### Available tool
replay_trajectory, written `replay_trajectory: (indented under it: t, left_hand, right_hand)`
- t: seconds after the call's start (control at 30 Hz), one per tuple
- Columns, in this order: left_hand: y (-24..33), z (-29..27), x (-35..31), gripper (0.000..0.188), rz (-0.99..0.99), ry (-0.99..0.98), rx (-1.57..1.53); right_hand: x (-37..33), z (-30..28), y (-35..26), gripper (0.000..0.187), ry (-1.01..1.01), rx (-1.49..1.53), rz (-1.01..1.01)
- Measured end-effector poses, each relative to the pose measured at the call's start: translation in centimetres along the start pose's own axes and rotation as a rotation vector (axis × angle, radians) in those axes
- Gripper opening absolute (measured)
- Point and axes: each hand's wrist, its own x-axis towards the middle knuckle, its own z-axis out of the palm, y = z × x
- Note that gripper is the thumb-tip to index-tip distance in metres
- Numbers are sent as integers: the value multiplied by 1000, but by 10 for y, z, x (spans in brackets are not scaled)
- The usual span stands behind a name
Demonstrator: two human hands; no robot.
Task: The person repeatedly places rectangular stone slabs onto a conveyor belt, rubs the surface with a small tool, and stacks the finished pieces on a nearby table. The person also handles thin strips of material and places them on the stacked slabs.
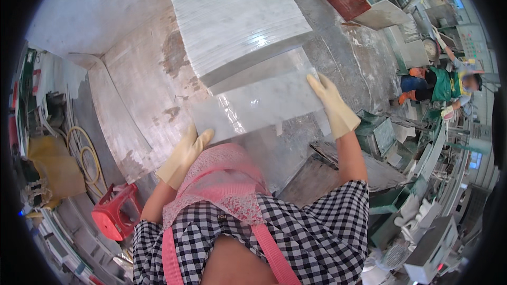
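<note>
Both my hands wear cream rubber gloves. A glossy, pale grey-white rectangular tile (264, 106) lies level in front of my waist, held by its two short ends. My left hand (187, 150) is closed on its near left corner, thumb on top. At the right end, my right hand (328, 99) is closed round the edge, fingers partly hidden beneath. Just beyond is a big stack of similar white tiles (240, 21), lying in a long row. Between stack and held tile shows another pale flat piece (264, 71); whether it touches the held tile I cannot tell.
The stack stands on a worn, stained work table (142, 84). A red plastic stool (117, 212) is at lower left, near a coiled yellow hose (84, 153). Dark boards (317, 174) and a green metal box (377, 134) are to the right. A co-worker (441, 84) stands farther right among machines.
</note>
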Motion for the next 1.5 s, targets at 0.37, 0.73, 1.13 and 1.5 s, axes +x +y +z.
replay_trajectory:
  t: [0.37,0.73,1.13,1.5]
  left_hand:
    - [41,10,52,86,-108,0,120]
    - [42,20,64,59,-338,189,-282]
    - [18,14,88,68,-230,106,-150]
    - [38,-11,93,60,-296,-67,-36]
  right_hand:
    - [99,-13,-41,71,-160,-164,52]
    - [96,-11,-94,62,-145,-1237,-34]
    - [-14,41,11,83,-649,98,147]
    - [15,74,4,79,-527,-64,149]
